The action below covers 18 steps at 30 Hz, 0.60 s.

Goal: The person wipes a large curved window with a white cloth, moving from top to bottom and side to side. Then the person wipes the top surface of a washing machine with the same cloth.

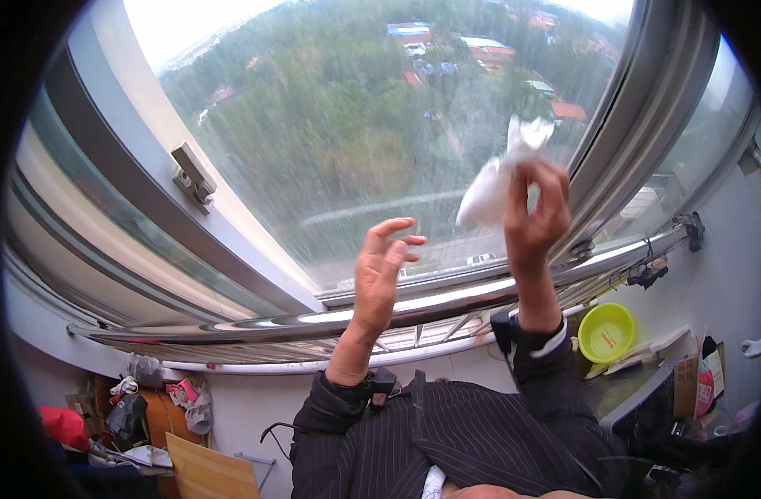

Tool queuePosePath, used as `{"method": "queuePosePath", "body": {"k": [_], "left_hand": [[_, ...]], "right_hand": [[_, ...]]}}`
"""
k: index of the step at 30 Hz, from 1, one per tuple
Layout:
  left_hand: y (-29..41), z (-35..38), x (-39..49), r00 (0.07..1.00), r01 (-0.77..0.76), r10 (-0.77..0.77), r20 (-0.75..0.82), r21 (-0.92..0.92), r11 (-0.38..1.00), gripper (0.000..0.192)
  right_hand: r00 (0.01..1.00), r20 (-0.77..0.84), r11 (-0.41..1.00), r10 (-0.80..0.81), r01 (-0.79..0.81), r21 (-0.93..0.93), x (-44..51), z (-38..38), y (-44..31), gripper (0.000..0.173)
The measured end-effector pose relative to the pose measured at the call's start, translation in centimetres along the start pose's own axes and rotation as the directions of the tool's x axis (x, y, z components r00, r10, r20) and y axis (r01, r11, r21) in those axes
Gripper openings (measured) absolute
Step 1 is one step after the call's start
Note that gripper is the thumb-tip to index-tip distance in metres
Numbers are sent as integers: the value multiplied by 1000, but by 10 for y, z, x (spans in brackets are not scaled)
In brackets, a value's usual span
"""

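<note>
My right hand [538, 209] pinches a crumpled white cloth or paper wipe [485, 193] between thumb and fingers, raised before the window pane [330, 150]. The wipe is blurred, and whether it touches the glass I cannot tell. Lower and to the left, my left hand [380, 274] is held up with nothing in it, its fingers apart and slightly bent. Pale streaks run over the glass. Below both hands, a shiny metal rail [418, 312] crosses in front of the window.
A window handle [193, 178] juts from the left frame. At the right are a yellow-green basin [606, 334] and a cardboard box [686, 387]. Bags and other items lie on an orange-brown cabinet [162, 418] at the lower left, near a wooden board [209, 468].
</note>
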<state>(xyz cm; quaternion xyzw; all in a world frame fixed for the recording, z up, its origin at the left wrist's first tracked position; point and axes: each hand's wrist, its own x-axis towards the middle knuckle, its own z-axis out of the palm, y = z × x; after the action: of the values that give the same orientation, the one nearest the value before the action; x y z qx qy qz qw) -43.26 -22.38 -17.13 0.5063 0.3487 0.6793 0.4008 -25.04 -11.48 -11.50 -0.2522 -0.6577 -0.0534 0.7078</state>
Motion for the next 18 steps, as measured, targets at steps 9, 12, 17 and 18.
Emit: {"method": "queuePosePath", "body": {"k": [9,12,17,18], "left_hand": [[0,-36,-19,968,-25,26,-248,6,1000,26],[-11,-38,-25,974,-1,14,-226,53,999,23],[-26,-33,-30,987,87,-68,-145,126,988,20],[-28,-32,-29,988,101,-75,-138,190,977,20]], "right_hand": [[953,289,987,-87,123,-107,-25,33,23,23],[885,437,975,-161,213,-72,-66,33,24,23],[741,606,925,-288,378,-22,-87,34,25,20],[730,600,913,-328,407,3,-80,34,24,19]]}}
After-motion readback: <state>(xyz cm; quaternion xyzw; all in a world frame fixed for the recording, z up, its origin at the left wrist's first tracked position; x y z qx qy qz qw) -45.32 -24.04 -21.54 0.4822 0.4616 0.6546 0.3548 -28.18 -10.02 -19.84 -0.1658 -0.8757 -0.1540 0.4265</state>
